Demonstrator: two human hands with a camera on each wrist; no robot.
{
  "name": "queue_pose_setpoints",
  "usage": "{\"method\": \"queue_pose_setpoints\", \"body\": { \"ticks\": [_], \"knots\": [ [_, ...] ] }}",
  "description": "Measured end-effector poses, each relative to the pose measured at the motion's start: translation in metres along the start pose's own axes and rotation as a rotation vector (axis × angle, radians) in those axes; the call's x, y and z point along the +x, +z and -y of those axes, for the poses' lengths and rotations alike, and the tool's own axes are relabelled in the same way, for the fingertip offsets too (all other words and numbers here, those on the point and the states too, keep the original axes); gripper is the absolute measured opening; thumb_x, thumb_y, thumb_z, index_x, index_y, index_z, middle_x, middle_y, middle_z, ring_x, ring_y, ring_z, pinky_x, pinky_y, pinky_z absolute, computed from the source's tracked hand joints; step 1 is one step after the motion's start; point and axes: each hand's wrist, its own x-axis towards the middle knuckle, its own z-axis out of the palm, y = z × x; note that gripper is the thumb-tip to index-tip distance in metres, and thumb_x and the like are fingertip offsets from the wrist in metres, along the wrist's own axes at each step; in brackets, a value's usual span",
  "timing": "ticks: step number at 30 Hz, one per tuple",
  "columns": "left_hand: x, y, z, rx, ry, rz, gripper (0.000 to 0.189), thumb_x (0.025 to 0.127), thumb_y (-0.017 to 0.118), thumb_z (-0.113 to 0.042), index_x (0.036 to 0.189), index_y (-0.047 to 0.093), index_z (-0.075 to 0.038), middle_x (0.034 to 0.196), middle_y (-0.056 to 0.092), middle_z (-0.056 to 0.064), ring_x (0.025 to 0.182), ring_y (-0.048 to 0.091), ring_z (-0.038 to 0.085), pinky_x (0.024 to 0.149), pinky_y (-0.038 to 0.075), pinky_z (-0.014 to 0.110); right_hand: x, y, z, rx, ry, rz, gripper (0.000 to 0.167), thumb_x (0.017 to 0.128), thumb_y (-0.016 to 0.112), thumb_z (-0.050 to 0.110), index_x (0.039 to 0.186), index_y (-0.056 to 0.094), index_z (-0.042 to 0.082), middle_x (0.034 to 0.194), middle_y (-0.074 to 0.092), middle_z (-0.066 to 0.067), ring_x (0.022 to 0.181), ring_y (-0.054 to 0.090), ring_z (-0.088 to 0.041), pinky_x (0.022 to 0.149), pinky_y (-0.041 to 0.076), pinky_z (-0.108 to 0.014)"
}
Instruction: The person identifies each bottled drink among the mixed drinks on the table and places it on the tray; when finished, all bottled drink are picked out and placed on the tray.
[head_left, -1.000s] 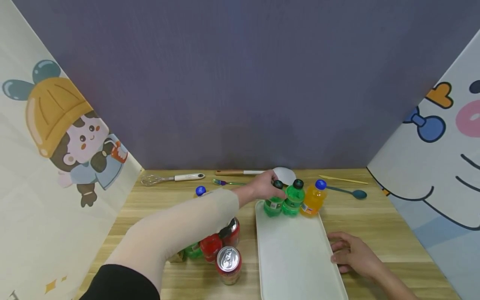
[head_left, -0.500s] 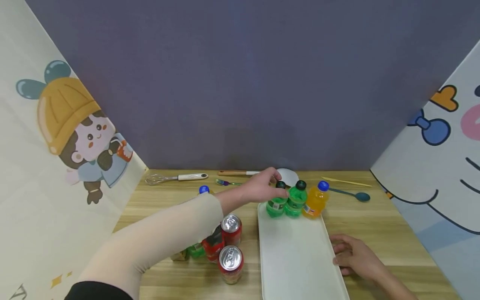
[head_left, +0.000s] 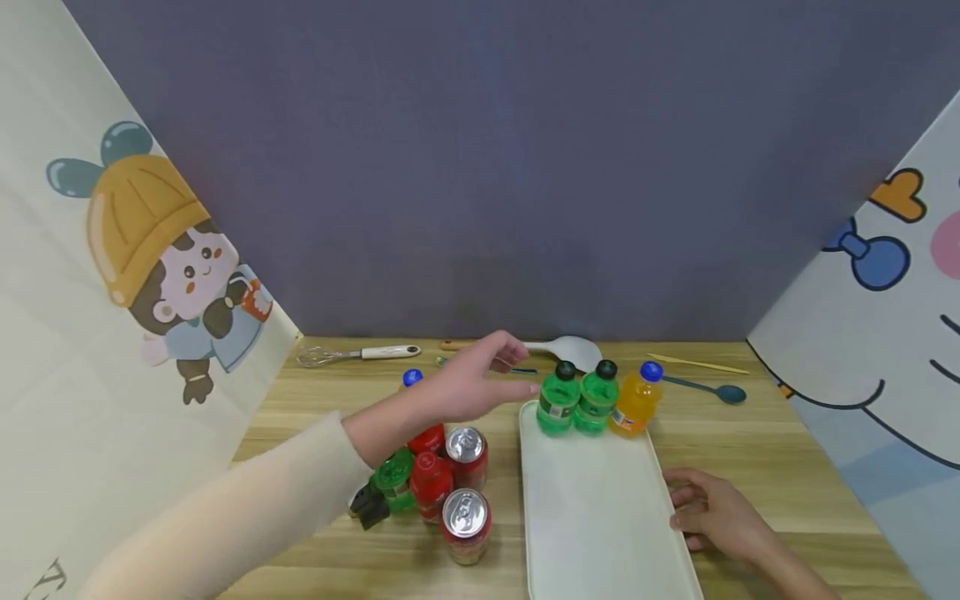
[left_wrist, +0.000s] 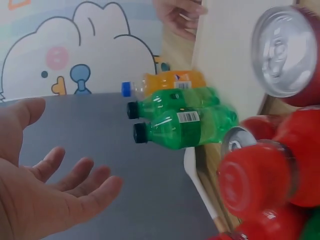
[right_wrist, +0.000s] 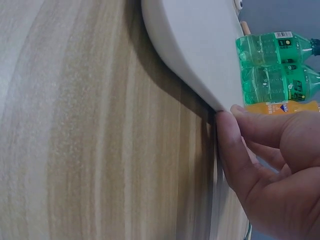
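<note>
My left hand (head_left: 476, 383) hangs in the air just left of two green soda bottles, fingers spread and holding nothing. The left green bottle (head_left: 556, 408) and the right green bottle (head_left: 597, 407) stand upright at the far end of a white tray (head_left: 600, 517). Beside them on the tray is an orange drink bottle (head_left: 636, 407) with a blue cap. My right hand (head_left: 716, 512) pinches the tray's right rim between thumb and fingers, seen close up in the right wrist view.
Left of the tray stand red soda cans (head_left: 465, 521), a red bottle (head_left: 431, 483) and a green bottle (head_left: 393, 475), partly under my left forearm. Along the back lie a whisk (head_left: 360, 354), a white spatula (head_left: 573, 350), a dark spoon (head_left: 727, 393) and a yellow stick (head_left: 697, 363).
My left hand has let go of the left green bottle's top and drawn back to the left, opening. The bottle stays on the tray. The right hand keeps its hold.
</note>
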Motion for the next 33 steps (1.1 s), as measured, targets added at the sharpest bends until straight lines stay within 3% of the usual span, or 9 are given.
{"method": "queue_pose_setpoints", "body": {
  "ticks": [11,19,26,33],
  "knots": [
    [-0.052,-0.005,0.024,0.082,0.023,-0.134,0.050,0.094,0.074,-0.034,0.137,0.056,-0.016,0.136,0.060,-0.001,0.131,0.054,0.027,0.106,0.048,0.050,0.000,0.000,-0.001,0.000,0.007,0.004,0.073,0.088,0.076,0.002,0.150,0.039,-0.007,0.115,0.063,-0.016,0.091,0.067,-0.026,0.070,0.063,-0.045],
    [-0.078,-0.003,0.048,0.079,-0.059,-0.195,0.050,0.091,0.078,-0.027,0.135,0.058,-0.017,0.134,0.061,-0.002,0.126,0.057,0.027,0.103,0.052,0.051,0.001,0.000,-0.001,-0.023,0.018,-0.017,0.073,0.087,0.078,0.003,0.150,0.040,-0.005,0.114,0.064,-0.015,0.091,0.067,-0.025,0.069,0.063,-0.044],
    [-0.100,0.003,0.064,0.052,-0.135,-0.199,0.055,0.088,0.082,-0.029,0.135,0.059,-0.013,0.132,0.063,0.008,0.122,0.060,0.033,0.100,0.054,0.053,0.002,0.003,0.000,-0.028,0.051,-0.049,0.071,0.087,0.077,0.001,0.149,0.043,-0.003,0.114,0.064,-0.014,0.090,0.067,-0.024,0.070,0.063,-0.044],
    [-0.115,0.008,0.076,-0.040,-0.118,-0.173,0.059,0.088,0.083,-0.026,0.138,0.057,-0.007,0.140,0.061,0.012,0.127,0.059,0.034,0.107,0.050,0.053,0.000,0.003,0.000,-0.008,0.028,-0.037,0.072,0.087,0.076,-0.001,0.150,0.040,-0.005,0.115,0.063,-0.015,0.090,0.067,-0.024,0.069,0.063,-0.043]
  ]
}}
